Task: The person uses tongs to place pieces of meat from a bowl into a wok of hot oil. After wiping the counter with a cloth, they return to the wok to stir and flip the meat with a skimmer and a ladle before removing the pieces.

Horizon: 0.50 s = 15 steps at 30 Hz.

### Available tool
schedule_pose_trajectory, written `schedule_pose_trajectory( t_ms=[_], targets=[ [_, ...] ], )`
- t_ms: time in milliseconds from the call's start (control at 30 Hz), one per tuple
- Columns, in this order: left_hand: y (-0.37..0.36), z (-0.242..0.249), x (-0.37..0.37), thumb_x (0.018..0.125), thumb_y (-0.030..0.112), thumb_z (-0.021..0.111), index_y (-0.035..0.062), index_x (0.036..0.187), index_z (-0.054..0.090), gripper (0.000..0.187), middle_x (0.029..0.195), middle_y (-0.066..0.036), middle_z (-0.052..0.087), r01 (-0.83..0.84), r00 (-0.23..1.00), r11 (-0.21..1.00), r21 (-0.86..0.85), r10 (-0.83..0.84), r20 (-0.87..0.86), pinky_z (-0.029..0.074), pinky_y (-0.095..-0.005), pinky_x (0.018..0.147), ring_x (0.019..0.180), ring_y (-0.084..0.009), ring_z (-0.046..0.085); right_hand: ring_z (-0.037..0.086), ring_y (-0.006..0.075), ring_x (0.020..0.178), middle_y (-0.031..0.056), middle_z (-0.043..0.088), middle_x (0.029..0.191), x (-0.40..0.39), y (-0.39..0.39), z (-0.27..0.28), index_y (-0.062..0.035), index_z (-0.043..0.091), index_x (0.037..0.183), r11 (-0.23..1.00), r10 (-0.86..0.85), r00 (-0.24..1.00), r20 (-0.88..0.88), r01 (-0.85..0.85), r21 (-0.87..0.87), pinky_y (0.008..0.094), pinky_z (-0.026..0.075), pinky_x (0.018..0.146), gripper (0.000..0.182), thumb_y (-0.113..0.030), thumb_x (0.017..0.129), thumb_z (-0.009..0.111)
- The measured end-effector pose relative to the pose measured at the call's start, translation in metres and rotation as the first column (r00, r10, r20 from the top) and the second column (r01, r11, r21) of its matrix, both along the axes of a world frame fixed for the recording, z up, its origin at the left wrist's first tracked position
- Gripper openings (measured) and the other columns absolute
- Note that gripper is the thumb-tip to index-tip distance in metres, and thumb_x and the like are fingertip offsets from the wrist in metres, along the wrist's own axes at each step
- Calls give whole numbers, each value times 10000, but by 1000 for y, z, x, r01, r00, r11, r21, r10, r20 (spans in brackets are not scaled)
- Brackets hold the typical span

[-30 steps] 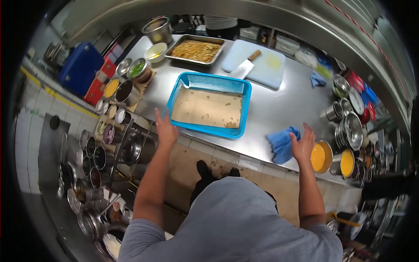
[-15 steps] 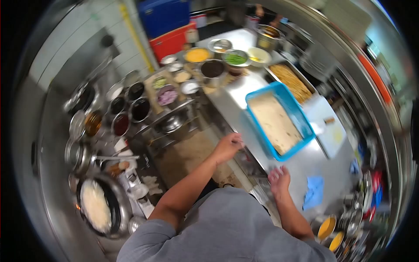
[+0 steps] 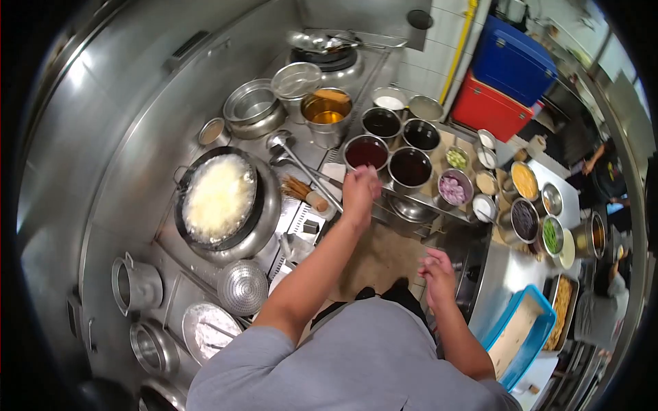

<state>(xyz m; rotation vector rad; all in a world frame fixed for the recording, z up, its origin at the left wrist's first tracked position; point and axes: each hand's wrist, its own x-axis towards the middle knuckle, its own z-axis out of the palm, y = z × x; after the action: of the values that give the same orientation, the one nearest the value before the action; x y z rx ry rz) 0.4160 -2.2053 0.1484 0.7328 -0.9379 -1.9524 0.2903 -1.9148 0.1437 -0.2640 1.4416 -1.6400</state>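
My left hand [image 3: 362,190] is raised in front of the pot of dark red sauce [image 3: 366,152]. Its fingers are blurred and loosely bent, with no object visible in them. Lower and to the right, my right hand [image 3: 437,270] hovers over the floor gap, fingers half bent and apart, holding nothing. On the left stove, a wok [image 3: 184,216] contains pale, bubbling food [image 3: 219,195]. Beside it lie a ladle [image 3: 279,140] and a bundled bamboo brush [image 3: 301,193], both apart from my hands.
A pot of amber oil [image 3: 326,118] stands behind the ladle. A perforated skimmer [image 3: 242,288] and a bowl of white powder [image 3: 205,332] are in front of the wok. A blue tub [image 3: 504,325] sits on the right counter. Co-workers [image 3: 603,301] stand at far right.
My view has swung left, from the counter with the blue tub toward the stove and wok. Both hands have moved away from the tub's side and still show nothing held.
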Motion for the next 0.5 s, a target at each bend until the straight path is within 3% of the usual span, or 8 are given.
schedule_pose_trajectory(
  t_ms=[33,167,267,333,400,433,467,500],
  targets=[
    [-17,29,-12,983,330,674,59,1223,553,382,1066,-57,612,-235,971,967,98,229,65,521,-342,817,914,-164,638,613,139,844,70,655,1043,1,-24,3,-45,574,1295,991,127,992,-11,-128,-27,292,504,768,320,-95,981,611],
    [-157,48,-51,994,432,637,54,1531,366,710,1418,-212,463,-434,895,826,360,442,63,426,-511,1085,1241,-338,525,627,138,922,73,648,1077,8,-102,8,-37,576,1293,879,463,886,-17,-461,-119,293,519,816,368,-48,932,646],
    [-261,25,-64,991,503,627,82,1400,489,603,1346,-153,529,-426,880,764,485,474,27,399,-565,1090,1215,-312,555,628,124,949,63,638,1092,-7,-149,14,-11,571,1289,737,659,749,-69,-661,-138,295,532,875,392,-44,913,678],
    [-302,18,-60,1030,464,582,92,1406,467,541,1312,-166,570,-390,880,796,464,470,-66,471,-576,1045,1168,-351,605,623,141,922,86,642,1119,-21,-182,3,-6,557,1314,638,748,624,-226,-770,-17,309,537,863,449,-75,897,708],
    [-320,19,-54,1072,367,533,100,1330,489,374,1145,-143,624,-331,908,852,406,405,-110,598,-483,831,963,-305,672,618,158,894,108,645,1145,-26,-222,-23,-2,542,1339,528,816,465,-345,-841,116,323,542,851,510,-106,880,738],
    [-344,7,-43,1091,237,495,117,1228,509,183,966,-102,617,-281,913,822,496,388,-126,597,-337,628,782,-227,664,621,214,987,160,617,1222,-23,-240,-46,7,487,1408,422,826,236,-513,-861,284,360,526,917,647,-166,853,771],
    [-338,27,-38,1074,154,504,97,1149,500,94,905,-75,578,-344,881,784,516,460,-111,560,-280,589,738,-165,620,625,271,1079,212,589,1298,-16,-255,-69,15,431,1476,327,785,-33,-619,-826,458,398,511,982,788,-226,826,804],
    [-335,39,-26,1064,126,511,82,1134,497,84,903,-78,578,-275,900,815,510,405,-162,555,-276,593,724,-165,606,549,336,1217,262,499,1400,-1,-269,-95,7,329,1540,377,748,-65,-661,-778,503,453,450,1062,954,-286,785,832]
  ],
)
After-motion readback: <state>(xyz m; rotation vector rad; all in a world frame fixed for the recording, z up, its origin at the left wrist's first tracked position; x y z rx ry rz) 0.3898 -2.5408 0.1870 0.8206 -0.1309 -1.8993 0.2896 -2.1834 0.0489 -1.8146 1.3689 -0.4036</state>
